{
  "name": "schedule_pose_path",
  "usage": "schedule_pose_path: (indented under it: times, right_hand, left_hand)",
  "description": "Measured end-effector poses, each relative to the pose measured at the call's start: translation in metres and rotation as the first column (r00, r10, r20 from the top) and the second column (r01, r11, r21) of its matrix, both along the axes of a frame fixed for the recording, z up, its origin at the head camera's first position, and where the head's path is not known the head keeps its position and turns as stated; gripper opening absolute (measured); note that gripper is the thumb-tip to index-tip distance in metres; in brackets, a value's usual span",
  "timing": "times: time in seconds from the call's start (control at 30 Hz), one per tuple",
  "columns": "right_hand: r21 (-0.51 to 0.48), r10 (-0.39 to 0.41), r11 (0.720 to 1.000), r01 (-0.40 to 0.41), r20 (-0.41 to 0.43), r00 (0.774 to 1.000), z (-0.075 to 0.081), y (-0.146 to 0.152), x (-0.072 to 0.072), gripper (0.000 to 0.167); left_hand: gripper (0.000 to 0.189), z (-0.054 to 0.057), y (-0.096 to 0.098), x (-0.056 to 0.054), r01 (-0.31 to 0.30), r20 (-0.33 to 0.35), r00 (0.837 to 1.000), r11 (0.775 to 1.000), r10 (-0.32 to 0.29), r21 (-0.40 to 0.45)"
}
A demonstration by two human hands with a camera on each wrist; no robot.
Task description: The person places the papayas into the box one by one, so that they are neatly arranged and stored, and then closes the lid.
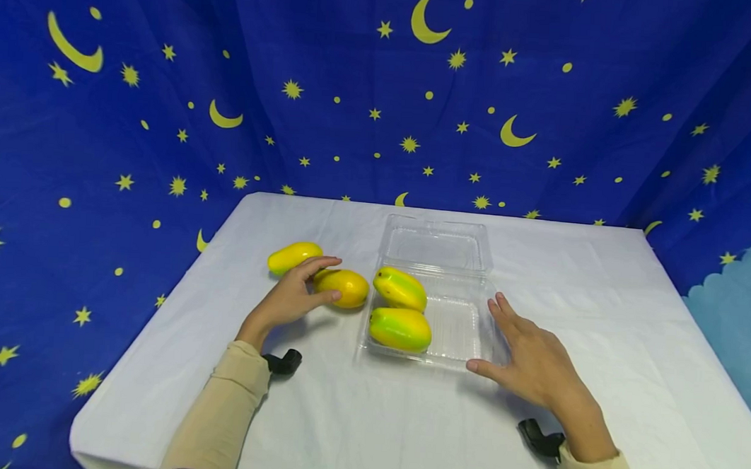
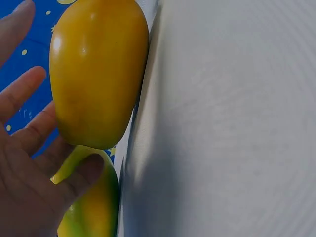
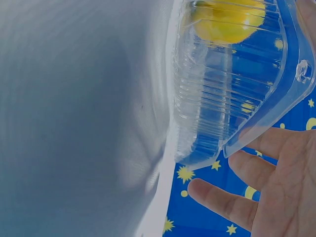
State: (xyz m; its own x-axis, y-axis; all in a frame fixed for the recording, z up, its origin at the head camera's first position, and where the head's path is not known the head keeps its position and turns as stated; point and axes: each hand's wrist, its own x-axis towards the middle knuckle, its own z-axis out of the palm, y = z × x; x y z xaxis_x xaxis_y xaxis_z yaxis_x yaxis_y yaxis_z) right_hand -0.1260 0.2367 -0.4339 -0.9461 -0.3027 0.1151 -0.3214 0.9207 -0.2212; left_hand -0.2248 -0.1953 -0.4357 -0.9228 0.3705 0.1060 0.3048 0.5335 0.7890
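An orange-yellow fruit (image 1: 349, 288), smooth and oblong like a papaya, lies left of a clear plastic clamshell box (image 1: 452, 357). Around its left end my left hand (image 1: 292, 297) spreads its fingers and thumb loosely, not curled tight. Just behind that hand rests a yellow-green fruit (image 1: 291, 257), seen also below the orange one in the left wrist view. Inside the box's left half, two more yellow-green fruits sit one behind the other, the rear fruit (image 1: 401, 290) and the front fruit (image 1: 401, 329). At the box's right side, my right hand (image 1: 534, 360) holds its fingers extended, fingertips right at the rim.
The box's lid (image 1: 435, 245) lies folded back flat behind its base. A white cloth covers the table (image 1: 352, 432). Blue curtains (image 1: 359, 63) with moons and stars hang behind and beside it. Black wrist mounts (image 1: 284, 362) project from both forearms.
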Motion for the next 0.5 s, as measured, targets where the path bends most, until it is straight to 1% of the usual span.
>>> schedule_pose_path:
  times: [0.27, 0.5]
  right_hand:
    - [0.006, 0.000, 1.000, 0.000, -0.004, 1.000, 0.0004, 0.0003, -0.0008, 0.110]
    - [0.000, -0.002, 1.000, 0.002, 0.008, 1.000, 0.0012, 0.0002, -0.0003, 0.110]
  left_hand:
    - [0.070, -0.0045, -0.0029, -0.0020, -0.012, 0.055, 0.998, 1.000, 0.011, 0.021]
    - [0.065, -0.0074, -0.0013, -0.0022, -0.004, 0.048, 0.999, 1.000, 0.004, -0.006]
